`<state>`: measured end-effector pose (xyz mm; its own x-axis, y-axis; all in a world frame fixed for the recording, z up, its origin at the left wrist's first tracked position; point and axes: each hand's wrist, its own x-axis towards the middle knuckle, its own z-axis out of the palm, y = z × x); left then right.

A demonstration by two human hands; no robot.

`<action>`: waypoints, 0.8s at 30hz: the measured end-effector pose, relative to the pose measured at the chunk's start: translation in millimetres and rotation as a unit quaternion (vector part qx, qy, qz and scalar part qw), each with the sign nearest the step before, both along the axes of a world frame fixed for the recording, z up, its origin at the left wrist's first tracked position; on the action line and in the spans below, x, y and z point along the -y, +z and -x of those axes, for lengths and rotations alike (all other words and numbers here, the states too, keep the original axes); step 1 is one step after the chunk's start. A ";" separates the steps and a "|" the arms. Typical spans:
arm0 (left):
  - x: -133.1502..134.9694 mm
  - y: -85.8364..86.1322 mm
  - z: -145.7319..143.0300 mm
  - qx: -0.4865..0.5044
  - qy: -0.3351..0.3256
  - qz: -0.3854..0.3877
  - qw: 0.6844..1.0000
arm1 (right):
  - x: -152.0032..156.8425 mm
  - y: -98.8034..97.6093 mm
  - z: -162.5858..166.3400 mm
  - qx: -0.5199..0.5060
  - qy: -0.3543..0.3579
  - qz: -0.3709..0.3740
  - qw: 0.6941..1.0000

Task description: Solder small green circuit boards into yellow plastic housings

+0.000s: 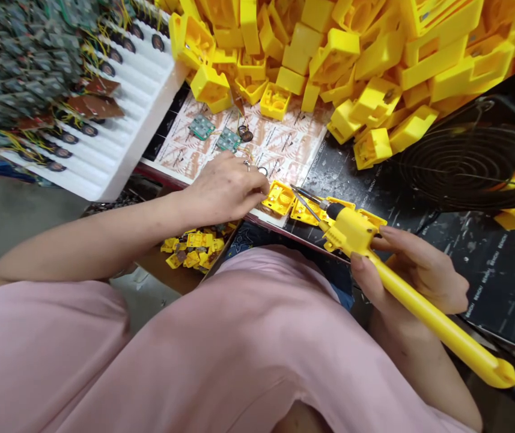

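Note:
My right hand (423,270) grips a yellow soldering iron (351,231) whose metal tip and thin feed tube point left over the row of small casings. My left hand (230,186) is closed, with its bent fingertips at the left edge of a small yellow plastic casing (278,198); what they pinch, if anything, is hidden. A second yellow casing (306,211) lies beside the first, under the iron's tip. Beyond my left hand are two green circuit boards (202,127) with wires and small round black speakers (245,133).
Yellow plastic housings (302,48) are heaped at the back. A white foam tray (135,90) at left carries many wired boards (23,66). A black fan (464,162) stands at right on the dark bench mat (505,270). Below the edge sits a box of yellow pieces (196,246).

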<state>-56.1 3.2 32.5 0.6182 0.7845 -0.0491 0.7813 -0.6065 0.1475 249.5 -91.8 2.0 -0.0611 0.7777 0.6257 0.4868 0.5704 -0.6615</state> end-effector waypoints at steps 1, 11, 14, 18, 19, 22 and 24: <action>0.6 -1.7 -0.2 0.005 0.011 0.010 1.000 | 0.0 0.0 -2.0 0.004 0.010 0.005 1.000; -0.7 5.4 -11.9 0.004 0.038 0.045 0.998 | -14.4 21.0 8.3 0.103 0.140 -0.052 0.983; -1.3 4.6 -12.7 0.000 0.038 0.043 0.998 | -16.9 23.2 11.8 0.129 0.148 -0.048 0.979; -2.7 3.9 -14.3 -0.007 0.036 0.048 0.998 | -21.9 29.1 15.0 0.165 0.174 -0.069 0.968; -3.1 4.1 -14.6 -0.009 0.037 0.050 0.998 | -22.4 31.4 15.0 0.171 0.182 -0.070 0.966; -4.2 5.0 -15.1 -0.012 0.042 0.062 0.997 | -20.4 37.7 11.5 0.173 0.192 -0.062 0.964; -4.8 5.4 -15.2 -0.009 0.044 0.071 0.996 | -17.5 39.8 7.6 0.172 0.176 -0.036 0.969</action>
